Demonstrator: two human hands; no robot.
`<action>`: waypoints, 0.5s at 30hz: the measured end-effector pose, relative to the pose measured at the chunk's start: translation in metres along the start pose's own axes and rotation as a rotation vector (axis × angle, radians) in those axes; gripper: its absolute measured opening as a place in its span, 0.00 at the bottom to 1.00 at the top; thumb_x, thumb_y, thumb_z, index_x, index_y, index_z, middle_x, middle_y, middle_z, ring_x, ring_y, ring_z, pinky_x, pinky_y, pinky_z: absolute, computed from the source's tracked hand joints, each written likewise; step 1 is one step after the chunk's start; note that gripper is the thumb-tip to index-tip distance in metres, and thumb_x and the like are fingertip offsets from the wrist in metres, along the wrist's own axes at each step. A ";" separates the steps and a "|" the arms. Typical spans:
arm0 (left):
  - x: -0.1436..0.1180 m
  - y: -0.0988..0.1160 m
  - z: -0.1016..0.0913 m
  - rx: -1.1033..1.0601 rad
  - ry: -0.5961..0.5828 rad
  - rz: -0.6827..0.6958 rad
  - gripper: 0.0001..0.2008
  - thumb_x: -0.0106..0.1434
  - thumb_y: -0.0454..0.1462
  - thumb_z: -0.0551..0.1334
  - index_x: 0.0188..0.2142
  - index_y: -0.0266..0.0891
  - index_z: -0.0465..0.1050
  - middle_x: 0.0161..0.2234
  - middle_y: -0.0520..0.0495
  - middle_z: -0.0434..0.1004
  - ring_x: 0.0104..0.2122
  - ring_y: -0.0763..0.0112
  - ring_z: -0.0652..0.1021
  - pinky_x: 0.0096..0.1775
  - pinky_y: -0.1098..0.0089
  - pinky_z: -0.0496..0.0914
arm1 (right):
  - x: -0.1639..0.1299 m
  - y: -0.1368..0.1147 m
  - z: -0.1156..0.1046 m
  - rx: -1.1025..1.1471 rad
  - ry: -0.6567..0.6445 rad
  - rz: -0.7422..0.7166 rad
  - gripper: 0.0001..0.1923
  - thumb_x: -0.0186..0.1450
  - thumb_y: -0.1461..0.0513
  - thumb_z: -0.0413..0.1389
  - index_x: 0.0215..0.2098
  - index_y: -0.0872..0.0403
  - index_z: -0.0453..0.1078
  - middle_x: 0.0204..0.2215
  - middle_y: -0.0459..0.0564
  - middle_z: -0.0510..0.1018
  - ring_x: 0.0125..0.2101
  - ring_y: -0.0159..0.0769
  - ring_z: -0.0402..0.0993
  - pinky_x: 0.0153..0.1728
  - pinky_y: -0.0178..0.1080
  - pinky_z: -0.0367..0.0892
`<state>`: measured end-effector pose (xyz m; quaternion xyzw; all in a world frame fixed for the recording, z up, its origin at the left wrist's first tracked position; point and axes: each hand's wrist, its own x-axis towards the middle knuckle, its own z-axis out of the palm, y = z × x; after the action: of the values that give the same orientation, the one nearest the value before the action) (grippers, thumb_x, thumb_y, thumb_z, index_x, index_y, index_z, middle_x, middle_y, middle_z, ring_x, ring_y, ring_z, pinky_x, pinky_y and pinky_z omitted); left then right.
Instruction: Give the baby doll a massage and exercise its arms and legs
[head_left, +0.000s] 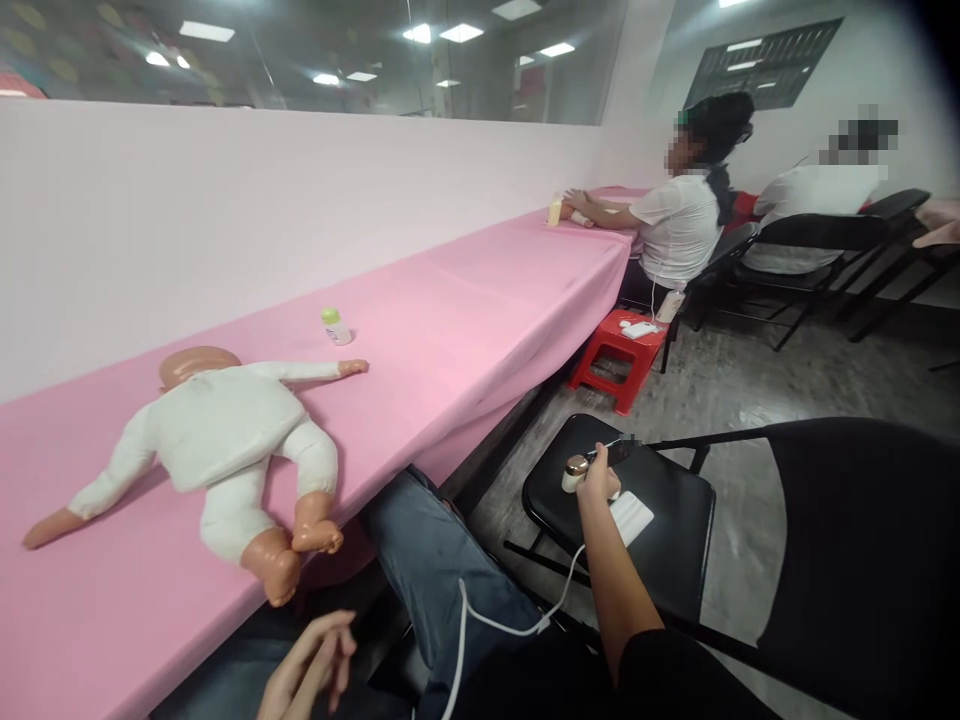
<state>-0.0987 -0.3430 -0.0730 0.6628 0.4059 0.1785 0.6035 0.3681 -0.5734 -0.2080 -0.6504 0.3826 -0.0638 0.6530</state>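
My right hand (596,480) reaches over the black chair seat (675,530) and is closed on a dark, flat phone (616,452). Right beside its fingers is a small white jar with a shiny gold lid (576,467). A white power bank (631,517) lies on the seat under my wrist, with a white cable (517,632) running across my lap. Low in the view, my left hand (311,665) hovers over my lap near the table edge, its fingers loosely bent and apart, holding nothing. A baby doll (232,425) in white cloth lies face down on the table.
A pink cloth covers the long table (450,330) along the wall. On it stands a small bottle with a green cap (335,327). Farther along, a person in white (682,225) sits with both hands on another doll (579,215). A red stool (619,360) stands beyond the chair.
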 end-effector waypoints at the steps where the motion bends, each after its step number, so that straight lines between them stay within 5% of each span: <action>1: 0.008 0.004 0.012 -0.042 -0.023 0.046 0.17 0.55 0.55 0.69 0.42 0.56 0.81 0.31 0.48 0.78 0.24 0.61 0.74 0.25 0.63 0.71 | -0.008 -0.006 0.003 0.048 -0.039 -0.007 0.21 0.60 0.44 0.54 0.37 0.52 0.64 0.35 0.54 0.77 0.36 0.46 0.79 0.32 0.42 0.77; 6: 0.050 0.026 0.087 -0.157 -0.094 0.264 0.19 0.64 0.49 0.67 0.52 0.48 0.76 0.39 0.45 0.78 0.35 0.62 0.78 0.36 0.66 0.74 | -0.072 -0.028 0.012 0.217 -0.234 -0.054 0.22 0.57 0.44 0.60 0.33 0.51 0.62 0.27 0.44 0.72 0.27 0.34 0.74 0.28 0.35 0.73; 10: 0.066 0.025 0.145 -0.134 -0.261 0.367 0.30 0.63 0.47 0.68 0.62 0.44 0.68 0.55 0.37 0.75 0.54 0.55 0.76 0.52 0.58 0.74 | -0.145 -0.036 0.002 0.428 -0.503 -0.147 0.29 0.53 0.46 0.67 0.43 0.54 0.68 0.32 0.45 0.76 0.31 0.33 0.75 0.31 0.33 0.73; 13: 0.065 0.010 0.169 -0.057 -0.308 0.411 0.39 0.61 0.44 0.70 0.69 0.47 0.60 0.64 0.36 0.68 0.61 0.52 0.72 0.57 0.56 0.71 | -0.197 -0.025 -0.013 0.378 -0.682 -0.150 0.39 0.53 0.46 0.68 0.56 0.56 0.67 0.44 0.54 0.80 0.41 0.40 0.79 0.39 0.36 0.74; 15: 0.062 -0.001 0.175 -0.011 -0.258 0.428 0.38 0.59 0.43 0.71 0.68 0.47 0.63 0.64 0.38 0.69 0.62 0.50 0.71 0.60 0.55 0.68 | -0.221 -0.008 -0.021 0.295 -0.785 -0.143 0.43 0.53 0.46 0.69 0.60 0.56 0.65 0.49 0.57 0.79 0.46 0.44 0.79 0.44 0.39 0.75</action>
<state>0.0657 -0.4106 -0.1262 0.7475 0.1749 0.2183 0.6026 0.2049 -0.4633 -0.1055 -0.5499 0.0455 0.0892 0.8292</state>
